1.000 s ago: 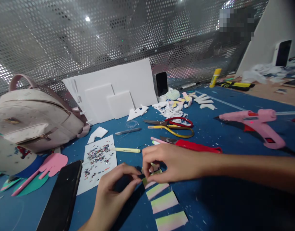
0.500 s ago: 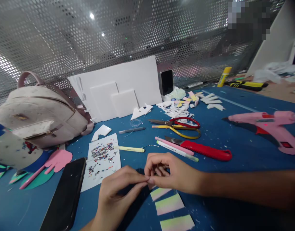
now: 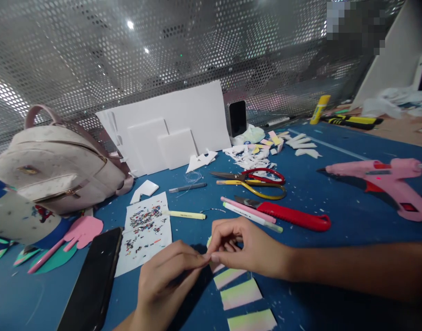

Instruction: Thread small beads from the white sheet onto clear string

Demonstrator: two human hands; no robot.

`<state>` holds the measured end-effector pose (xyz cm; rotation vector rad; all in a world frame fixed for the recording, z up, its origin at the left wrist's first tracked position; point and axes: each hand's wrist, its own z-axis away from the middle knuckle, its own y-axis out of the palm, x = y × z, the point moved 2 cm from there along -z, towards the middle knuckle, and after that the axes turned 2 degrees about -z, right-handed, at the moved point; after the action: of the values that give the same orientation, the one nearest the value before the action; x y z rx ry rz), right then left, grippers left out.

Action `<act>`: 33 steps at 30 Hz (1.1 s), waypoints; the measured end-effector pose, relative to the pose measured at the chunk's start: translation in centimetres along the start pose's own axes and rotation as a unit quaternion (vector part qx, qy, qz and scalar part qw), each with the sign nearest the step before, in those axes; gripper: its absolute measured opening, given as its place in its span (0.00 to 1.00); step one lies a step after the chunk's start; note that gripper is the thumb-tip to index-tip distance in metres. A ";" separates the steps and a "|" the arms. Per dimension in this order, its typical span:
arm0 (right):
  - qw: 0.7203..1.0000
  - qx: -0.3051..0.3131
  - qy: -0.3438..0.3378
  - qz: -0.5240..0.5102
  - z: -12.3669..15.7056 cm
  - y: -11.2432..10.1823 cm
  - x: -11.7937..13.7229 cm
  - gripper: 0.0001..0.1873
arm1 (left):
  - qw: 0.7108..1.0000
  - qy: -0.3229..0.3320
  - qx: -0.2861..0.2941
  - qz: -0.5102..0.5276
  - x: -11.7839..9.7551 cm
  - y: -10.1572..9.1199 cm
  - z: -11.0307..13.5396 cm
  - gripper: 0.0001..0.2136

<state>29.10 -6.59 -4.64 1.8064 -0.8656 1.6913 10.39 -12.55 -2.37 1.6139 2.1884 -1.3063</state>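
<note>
My left hand [image 3: 166,280] and my right hand [image 3: 242,248] meet fingertip to fingertip low over the blue table [image 3: 335,207]. Both pinch the top end of a chain of pink-and-green paper strips [image 3: 240,293] that runs toward me; the pinched piece is mostly hidden by the fingers. A white sheet sprinkled with coloured confetti bits [image 3: 145,230] lies just left of the hands. A black phone [image 3: 92,280] lies at the near left.
Beyond the hands lie a red utility knife [image 3: 293,216], pink and yellow pens [image 3: 247,209], scissors [image 3: 255,181] and a pink glue gun [image 3: 386,181]. White foam boards [image 3: 169,128] lean on the perforated metal wall. A pale backpack [image 3: 55,165] sits left, and pink and green cut-outs [image 3: 59,243] lie in front of it.
The view shifted slightly. My hands closed together, and the right fingers curled down onto the top strip where they had been lifted above it.
</note>
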 end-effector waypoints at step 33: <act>0.997 -0.005 -0.059 0.038 0.2 -0.2 0.5 0.14 | 0.963 -0.245 -0.067 0.093 1.5 0.4 0.4 0.04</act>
<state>29.42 -6.69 -4.14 1.9044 -1.0035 1.6362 9.92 -11.69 -3.66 1.2418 1.7435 -1.2995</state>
